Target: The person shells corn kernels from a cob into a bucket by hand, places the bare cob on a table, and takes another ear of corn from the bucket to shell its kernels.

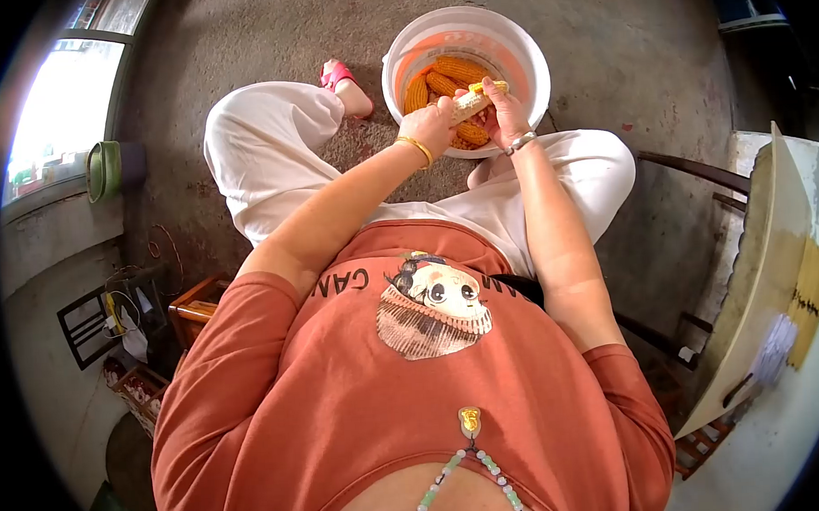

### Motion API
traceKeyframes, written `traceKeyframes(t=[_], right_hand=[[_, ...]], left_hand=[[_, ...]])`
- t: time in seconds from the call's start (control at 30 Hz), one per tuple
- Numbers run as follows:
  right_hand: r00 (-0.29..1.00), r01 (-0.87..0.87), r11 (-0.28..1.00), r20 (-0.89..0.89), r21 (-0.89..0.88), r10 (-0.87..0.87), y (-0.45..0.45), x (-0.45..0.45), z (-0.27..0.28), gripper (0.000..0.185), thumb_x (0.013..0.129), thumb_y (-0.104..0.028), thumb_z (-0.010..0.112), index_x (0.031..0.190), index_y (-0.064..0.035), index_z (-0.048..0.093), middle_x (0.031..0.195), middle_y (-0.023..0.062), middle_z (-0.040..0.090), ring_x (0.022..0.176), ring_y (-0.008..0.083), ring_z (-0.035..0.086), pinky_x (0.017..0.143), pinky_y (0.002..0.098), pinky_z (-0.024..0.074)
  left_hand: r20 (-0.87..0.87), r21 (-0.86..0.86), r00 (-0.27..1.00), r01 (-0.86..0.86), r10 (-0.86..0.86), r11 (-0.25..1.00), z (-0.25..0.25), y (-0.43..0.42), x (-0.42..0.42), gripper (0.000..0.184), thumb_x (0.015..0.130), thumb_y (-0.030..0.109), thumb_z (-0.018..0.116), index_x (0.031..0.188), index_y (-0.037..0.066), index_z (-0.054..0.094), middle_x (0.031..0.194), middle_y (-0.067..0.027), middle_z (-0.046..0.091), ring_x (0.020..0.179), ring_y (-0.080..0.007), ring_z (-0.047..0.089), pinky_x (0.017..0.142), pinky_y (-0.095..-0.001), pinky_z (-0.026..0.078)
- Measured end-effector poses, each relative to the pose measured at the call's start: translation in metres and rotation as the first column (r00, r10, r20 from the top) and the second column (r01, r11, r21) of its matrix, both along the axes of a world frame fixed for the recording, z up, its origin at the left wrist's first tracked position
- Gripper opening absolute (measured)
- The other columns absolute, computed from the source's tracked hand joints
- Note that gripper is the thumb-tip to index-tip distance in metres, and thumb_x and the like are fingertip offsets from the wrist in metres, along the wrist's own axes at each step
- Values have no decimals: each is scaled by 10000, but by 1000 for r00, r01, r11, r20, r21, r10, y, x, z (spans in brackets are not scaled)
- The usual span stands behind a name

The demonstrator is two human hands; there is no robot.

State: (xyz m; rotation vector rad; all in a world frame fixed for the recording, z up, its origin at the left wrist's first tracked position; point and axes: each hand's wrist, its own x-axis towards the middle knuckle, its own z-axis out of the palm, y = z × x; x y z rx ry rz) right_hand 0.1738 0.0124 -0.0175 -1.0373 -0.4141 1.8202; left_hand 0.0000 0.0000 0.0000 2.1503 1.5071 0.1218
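A mostly stripped, pale corn cob [469, 106] slants above the bucket, with a few yellow kernels left at its right end. My left hand [429, 127], with a gold bangle at the wrist, is closed around the cob's left end. At the other end, my right hand [507, 114] grips the cob, its thumb by the remaining kernels; some of its fingers are hidden beneath. Under both hands stands a white bucket [533, 54]. Several yellow ears of corn [461, 68] lie inside it, with loose kernels [471, 136] near its close side.
The bucket stands on a bare concrete floor [263, 38] between my knees. A foot in a pink sandal [338, 75] is to its left. On the right are a dark wooden chair frame [694, 172] and a pale board [737, 332]. A green container [104, 171] sits by the left wall.
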Motion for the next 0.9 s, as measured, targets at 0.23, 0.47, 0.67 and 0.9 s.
traceKeyframes(t=[0.23,0.47,0.67,0.9], right_hand=[[996,-25,996,-81,83,32,-2,-5,3,303,880,-206,609,1097,-10,530,1036,157,629,955,243,610,846,369,512],[999,-46,989,-19,137,49,-1,-4,-4,290,886,-194,583,1105,-14,524,1083,156,612,978,237,605,876,371,502],[987,28,999,-157,28,-23,-4,-6,20,289,891,-251,577,1077,-35,535,1012,145,638,937,225,614,844,364,503],[992,-21,996,-122,87,31,-1,-2,8,273,906,-229,552,1092,-30,534,1038,147,631,964,230,608,859,388,501]], left_hand=[[30,-79,999,13,-11,997,9,6,-9,343,814,289,596,1003,51,438,839,-211,635,804,-385,618,702,-455,480],[67,-67,998,15,-10,998,5,7,-11,348,819,298,592,1019,60,435,840,-211,635,800,-387,617,694,-458,478],[41,15,999,6,-6,1000,6,0,-7,346,810,282,595,1021,62,431,811,-200,635,778,-379,621,672,-461,482],[38,-49,999,-3,5,999,7,3,-7,329,802,273,601,1003,63,448,813,-199,635,780,-376,622,684,-461,482]])
